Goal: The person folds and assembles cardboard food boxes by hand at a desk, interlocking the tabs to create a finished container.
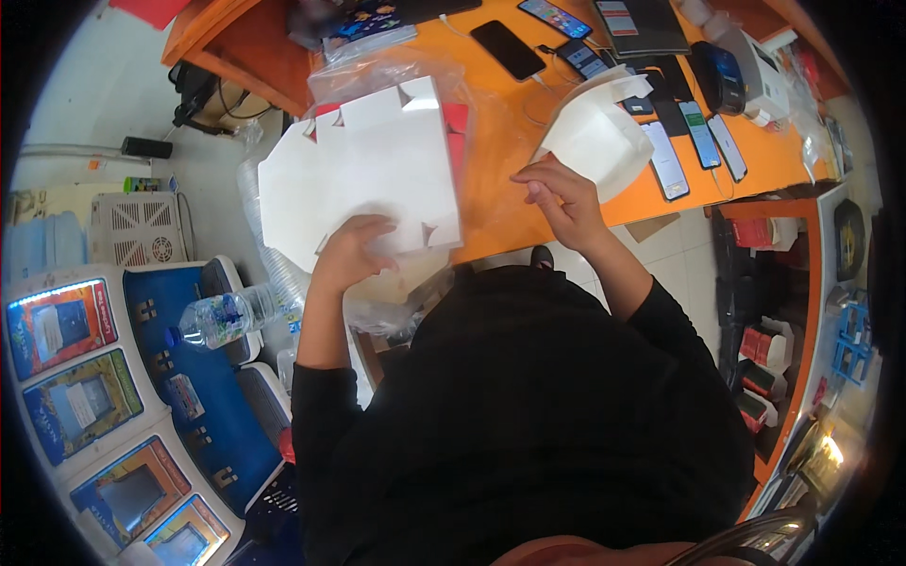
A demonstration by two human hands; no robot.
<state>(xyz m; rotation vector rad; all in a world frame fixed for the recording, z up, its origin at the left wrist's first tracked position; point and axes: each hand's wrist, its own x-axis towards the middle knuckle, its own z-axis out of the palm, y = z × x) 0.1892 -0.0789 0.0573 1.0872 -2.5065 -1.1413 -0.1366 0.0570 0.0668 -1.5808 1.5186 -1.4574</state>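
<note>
A pile of flat white cardboard box blanks (368, 160) with notched edges lies at the left of the orange table, with red showing beneath its right side. Over the near edge of the pile is my left hand (351, 253), open, its fingers curved and thumb apart, slightly blurred. My right hand (566, 203) is closed, the fingers pressed together and pointing left. Anything between its fingertips is too small to make out. Just beyond it, a curved white cardboard piece (604, 137) sits on the table.
Several phones (668, 160) lie at the table's right, near a black phone (508, 50) with a cable. Clear plastic wrap (396, 66) surrounds the pile. A plastic bottle (222, 319) rests on the left beside a dispenser machine (142, 396). Orange shelving (812, 274) stands at right.
</note>
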